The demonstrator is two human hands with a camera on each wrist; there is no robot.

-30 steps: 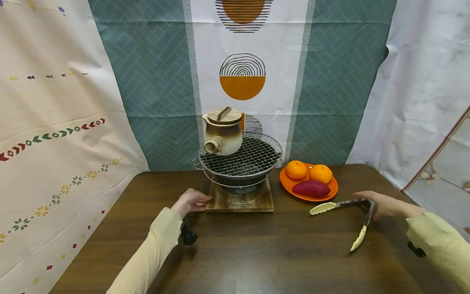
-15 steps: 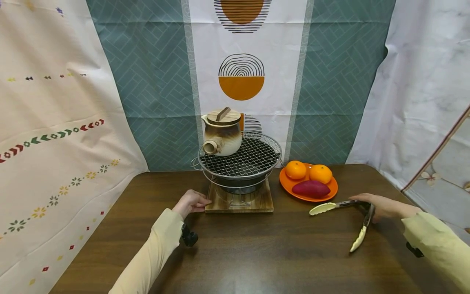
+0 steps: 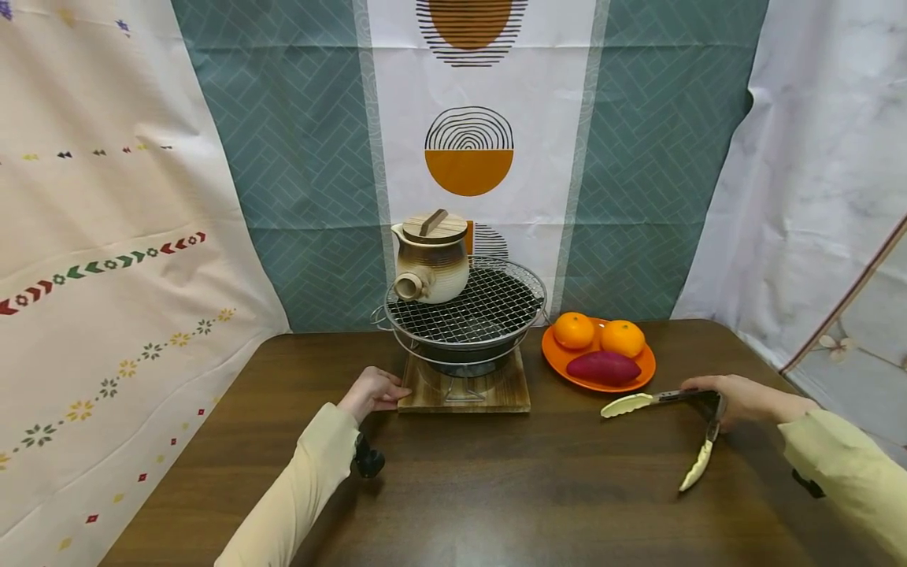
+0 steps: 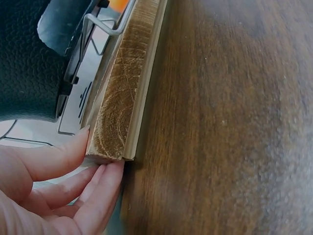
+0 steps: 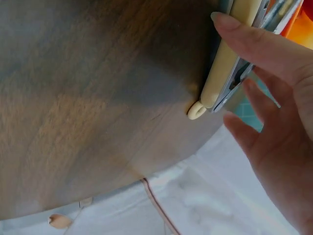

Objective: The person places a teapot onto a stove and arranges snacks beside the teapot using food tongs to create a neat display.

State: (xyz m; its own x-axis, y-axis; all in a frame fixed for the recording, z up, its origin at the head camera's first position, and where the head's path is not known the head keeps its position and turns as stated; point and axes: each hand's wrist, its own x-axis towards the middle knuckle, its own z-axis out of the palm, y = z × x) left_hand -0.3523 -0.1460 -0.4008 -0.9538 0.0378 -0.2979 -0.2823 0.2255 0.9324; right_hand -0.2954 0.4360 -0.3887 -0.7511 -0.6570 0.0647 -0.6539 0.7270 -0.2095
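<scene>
My left hand (image 3: 374, 391) pinches the near left corner of a square wooden board (image 3: 464, 405). In the left wrist view the thumb lies at its top edge and the fingers (image 4: 100, 196) reach below that corner. A round tabletop grill with a wire mesh (image 3: 489, 311) stands on the board. On the mesh's left side sits a clay pot (image 3: 446, 277) with a wooden lid and a side handle. At the right, my right hand (image 3: 754, 400) holds metal tongs (image 5: 222, 73) with cream tips near their hinge end, thumb on one side, fingers behind. The tongs' arms are spread wide.
An orange plate (image 3: 551, 361) to the right of the grill carries two oranges (image 3: 622, 339) and a purple sweet potato (image 3: 602, 368). The brown table (image 3: 496, 488) reaches back to a patterned cloth (image 3: 298, 197). More cloth hangs on both sides.
My right hand has moved slightly down and left over the hinge end of the tongs. The left hand keeps its place at the board's corner, and the grill and pot stay still.
</scene>
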